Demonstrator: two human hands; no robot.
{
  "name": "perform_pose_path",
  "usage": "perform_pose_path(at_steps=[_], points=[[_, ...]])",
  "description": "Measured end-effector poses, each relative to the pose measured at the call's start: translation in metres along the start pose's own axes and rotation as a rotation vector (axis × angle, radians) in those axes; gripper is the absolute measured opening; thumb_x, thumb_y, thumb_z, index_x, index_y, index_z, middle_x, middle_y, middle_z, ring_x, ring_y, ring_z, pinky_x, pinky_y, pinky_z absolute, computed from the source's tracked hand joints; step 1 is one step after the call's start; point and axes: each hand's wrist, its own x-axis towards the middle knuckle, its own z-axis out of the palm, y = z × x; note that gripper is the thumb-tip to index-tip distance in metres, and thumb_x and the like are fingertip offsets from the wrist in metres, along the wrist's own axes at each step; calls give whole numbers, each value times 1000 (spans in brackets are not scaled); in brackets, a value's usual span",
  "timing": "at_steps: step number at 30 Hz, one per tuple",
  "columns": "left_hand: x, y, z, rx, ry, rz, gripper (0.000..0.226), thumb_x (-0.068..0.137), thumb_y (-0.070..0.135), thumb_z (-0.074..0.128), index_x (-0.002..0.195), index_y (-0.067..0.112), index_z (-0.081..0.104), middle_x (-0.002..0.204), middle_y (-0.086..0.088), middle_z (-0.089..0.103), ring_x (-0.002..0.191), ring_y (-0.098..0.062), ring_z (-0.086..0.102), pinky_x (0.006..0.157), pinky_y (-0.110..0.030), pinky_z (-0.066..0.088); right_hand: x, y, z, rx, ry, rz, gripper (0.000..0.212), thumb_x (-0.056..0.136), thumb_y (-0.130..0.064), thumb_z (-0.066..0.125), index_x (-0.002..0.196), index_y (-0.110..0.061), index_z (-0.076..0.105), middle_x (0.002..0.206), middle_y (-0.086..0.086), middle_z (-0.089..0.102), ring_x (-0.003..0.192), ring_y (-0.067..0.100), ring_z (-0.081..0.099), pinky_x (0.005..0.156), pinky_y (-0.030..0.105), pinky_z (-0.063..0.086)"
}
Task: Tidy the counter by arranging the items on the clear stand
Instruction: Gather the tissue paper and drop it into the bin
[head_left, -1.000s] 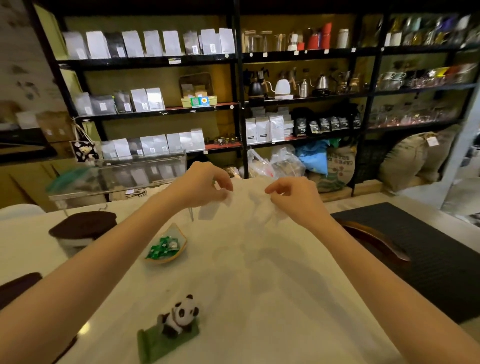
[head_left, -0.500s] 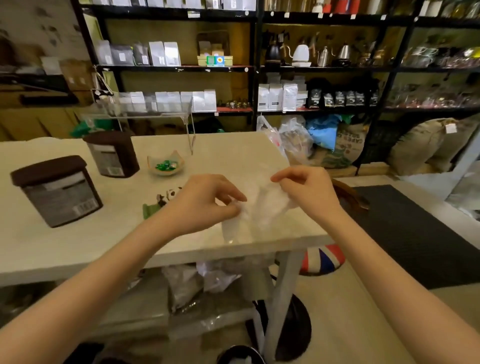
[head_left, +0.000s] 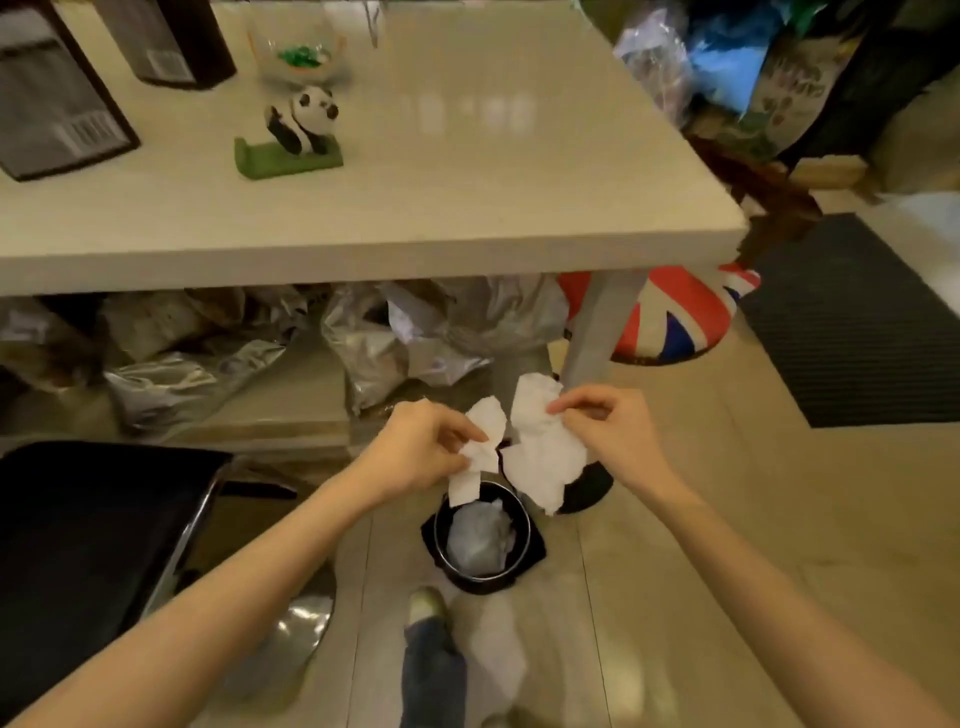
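Head view shows both hands below the bench (head_left: 467, 223) edge, each grip pinched shut on white tissue: the left hand (head_left: 415, 447) on a smaller piece (head_left: 480, 452), the right hand (head_left: 608, 426) on a larger piece (head_left: 540, 457), above a round black bin (head_left: 483, 538). On the bench stand a panda figurine (head_left: 301, 127), a glass dish of green sweets (head_left: 298, 54), and two dark boxes (head_left: 57, 104) whose barcode labels are, as far as I can make out, too blurred to read.

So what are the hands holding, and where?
Left hand pinches a small white tissue piece mid-strip; right hand pinches the larger piece at its upper edge.
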Motion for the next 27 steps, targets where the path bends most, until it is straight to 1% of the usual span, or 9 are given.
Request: perform_pose_path(at_steps=[2,3,6,9,12,16,20,25,27], points=[[12,-28,37,-26,9,-69,29,76,7,68,104,15,71,101,-11,72,83,-10,60,75,-14,44,3,52,22,-9,9,95,37,79,3,54,69,-30,67,67,5,64,64,18,55,60,29,42],[17,-43,57,-30,8,-97,29,77,7,67,105,14,70,102,-11,72,83,-10,59,75,-13,43,4,78,34,-20,18,130,33,80,2,54,74,-27,69,67,9,62,64,22,53,59,29,40],[32,-89,117,-63,-7,-174,28,79,5,65,106,12,70,106,-9,71,86,-11,61,71,-7,41,2,153,70,-96,41,212,21,86,-2,53,97,-9,70,83,10,63,76,21,58,67,24,44],[48,-135,177,-118,-12,-263,28,83,8,62,110,12,68,112,-9,70,95,-15,65,74,-2,35,1,225,104,-203,11,241,21,88,-8,53,105,-7,66,100,13,66,87,24,60,76,29,47],[67,-181,232,-182,-23,-347,31,86,10,58,116,14,63,120,-7,66,105,-16,61,80,-8,38,2,293,138,-291,-77,285,28,91,-13,48,116,-4,58,116,17,63,101,30,60,83,26,44],[91,-239,301,-177,-50,-365,36,88,10,55,123,15,58,121,-8,63,108,-17,59,88,-14,42,9,373,183,-410,-187,371,39,94,-13,40,133,-9,42,141,11,45,123,25,48,102,30,39],[121,-287,361,-163,-30,-361,35,89,10,53,123,15,57,122,-10,62,108,-19,59,89,-17,43,18,438,225,-395,-273,454,48,95,-14,38,141,-11,27,150,8,28,131,24,39,106,31,36],[156,-311,402,-154,-26,-346,35,89,6,49,123,11,57,119,-12,63,109,-23,58,89,-21,42,29,489,257,-325,-313,484,51,94,-9,37,143,-11,23,152,9,24,137,26,31,113,40,32],[166,-318,413,-123,-92,-352,34,90,7,47,123,9,56,117,-14,63,108,-24,59,86,-20,41,34,499,262,-326,-352,456,53,93,-11,38,143,-14,21,152,10,23,136,27,31,113,41,31]])
